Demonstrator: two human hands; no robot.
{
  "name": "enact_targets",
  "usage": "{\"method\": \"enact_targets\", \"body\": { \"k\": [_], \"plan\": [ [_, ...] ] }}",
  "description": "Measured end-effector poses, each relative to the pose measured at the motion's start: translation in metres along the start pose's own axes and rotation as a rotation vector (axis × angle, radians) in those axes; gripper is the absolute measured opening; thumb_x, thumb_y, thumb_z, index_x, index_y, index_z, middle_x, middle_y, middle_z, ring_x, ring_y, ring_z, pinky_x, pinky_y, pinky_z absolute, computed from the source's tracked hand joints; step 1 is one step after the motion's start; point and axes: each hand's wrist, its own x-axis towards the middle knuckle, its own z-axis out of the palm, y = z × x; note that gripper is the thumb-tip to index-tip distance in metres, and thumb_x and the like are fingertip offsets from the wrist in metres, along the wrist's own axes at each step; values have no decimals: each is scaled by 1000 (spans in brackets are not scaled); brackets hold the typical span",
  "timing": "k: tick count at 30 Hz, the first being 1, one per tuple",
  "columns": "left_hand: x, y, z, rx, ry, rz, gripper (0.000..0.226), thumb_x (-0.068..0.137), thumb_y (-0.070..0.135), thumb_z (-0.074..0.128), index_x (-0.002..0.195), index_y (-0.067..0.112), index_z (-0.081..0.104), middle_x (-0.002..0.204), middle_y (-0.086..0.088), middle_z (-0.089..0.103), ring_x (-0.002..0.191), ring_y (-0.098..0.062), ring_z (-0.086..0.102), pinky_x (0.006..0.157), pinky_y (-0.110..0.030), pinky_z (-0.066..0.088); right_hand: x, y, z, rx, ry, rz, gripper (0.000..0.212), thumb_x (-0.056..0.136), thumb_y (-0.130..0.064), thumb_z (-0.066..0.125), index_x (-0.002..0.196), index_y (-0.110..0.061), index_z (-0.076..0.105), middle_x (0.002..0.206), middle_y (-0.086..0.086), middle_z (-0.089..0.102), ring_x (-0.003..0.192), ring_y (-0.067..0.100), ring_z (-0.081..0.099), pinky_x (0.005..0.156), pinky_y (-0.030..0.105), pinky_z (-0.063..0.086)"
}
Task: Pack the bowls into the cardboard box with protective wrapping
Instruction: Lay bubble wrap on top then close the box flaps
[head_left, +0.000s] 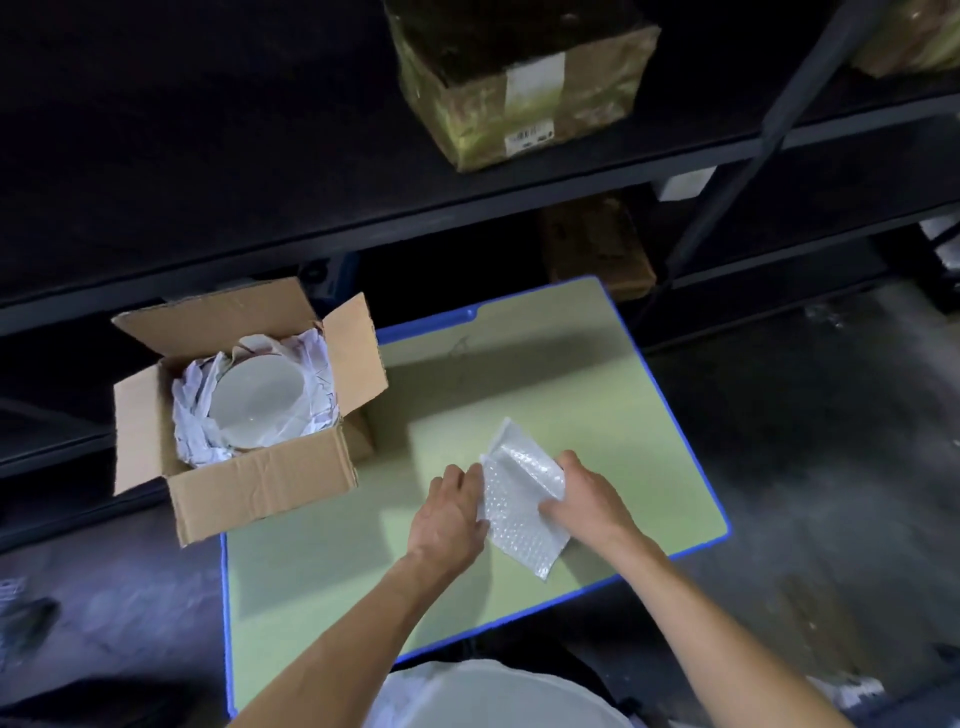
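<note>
An open cardboard box (260, 480) stands on the left corner of a pale green table (545, 384), overhanging its edge. Inside it a white bowl (257, 402) lies bottom up on crumpled white paper (192, 421). In front of me on the table lies a folded sheet of bubble wrap (522, 501). My left hand (449, 512) presses on its left edge. My right hand (589, 501) grips its right side, thumb on top. Another white bowl (498, 696) shows at the bottom edge, close to my body.
The table has a blue rim (670, 421). Behind it runs a dark metal shelf rack (467, 202) carrying a taped cardboard box (519, 83), with another box (597, 244) on the lower level. Grey concrete floor (831, 467) lies to the right.
</note>
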Motion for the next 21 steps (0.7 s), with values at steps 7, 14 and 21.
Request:
{"method": "enact_targets", "body": {
  "k": [7,14,21],
  "plan": [
    [-16,-21,-24,-206,73,-4,70,94,38,60,150,16,25,127,-5,51,115,-28,50,90,-40,47,-10,-23,-27,130,-192,-170,32,74,-33,71,89,-33,43,92,0,63,79,20,61,70,39,50],
    [-50,-24,-53,-276,259,52,18,95,22,54,106,13,43,72,0,52,63,-29,48,53,-35,21,-16,-56,-50,114,-225,-268,29,70,-52,69,87,-34,56,87,-11,66,76,9,63,63,25,46],
    [-80,-26,-92,-455,456,30,15,97,29,58,105,21,48,80,6,57,69,-16,52,61,-30,41,-12,-95,-60,128,-183,-371,19,76,-41,61,75,-23,54,71,-11,62,60,7,55,54,24,39]
  ]
}}
